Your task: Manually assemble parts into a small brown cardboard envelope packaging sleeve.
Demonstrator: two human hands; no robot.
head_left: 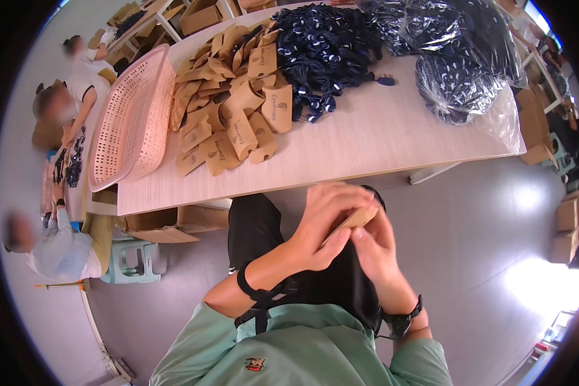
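Observation:
Above my lap, just off the table's near edge, both hands are closed on a small brown cardboard pillow box (pixel 359 219). My left hand (pixel 315 225) wraps around one side, its fingers curving over the top. My right hand (pixel 375 248) grips the other end, with the thumb pressed on the near face. Part of the box is hidden by the fingers. On the table (pixel 341 151) ahead lies a heap of similar brown pillow boxes (pixel 240 133). Behind them and to their right spreads a pile of dark blue cables (pixel 325 58).
A pink plastic basket (pixel 135 116) stands at the table's left end. Clear plastic bags of dark cables (pixel 457 87) sit at the right. Below left are an open carton (pixel 167 231) and a green stool (pixel 132 262). Other people work at a table on the left.

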